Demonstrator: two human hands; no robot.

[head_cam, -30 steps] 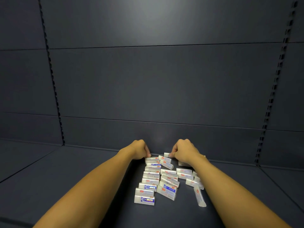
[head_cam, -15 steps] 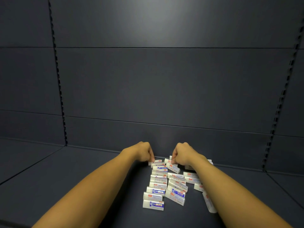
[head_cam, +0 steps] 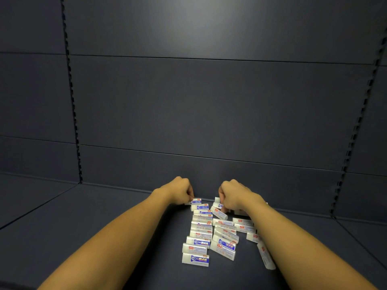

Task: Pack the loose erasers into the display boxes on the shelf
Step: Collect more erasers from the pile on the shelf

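Several white erasers in blue-and-red printed sleeves lie in two rough rows on the dark shelf floor, near the back wall. My left hand is at the far end of the left row, its curled fingers pinching the farthest eraser. My right hand is fisted at the far end of the right row, fingers curled round an upright eraser. Something pale and box-like shows just behind my right wrist, mostly hidden. One eraser lies apart beside my right forearm.
Dark panels form the back wall, with slotted uprights at the left and right. The shelf floor runs on to both sides of the pile.
Both hands have stayed at the far end of the pile, fingers still curled. The view has shifted slightly, so the erasers sit a little lower and further right.
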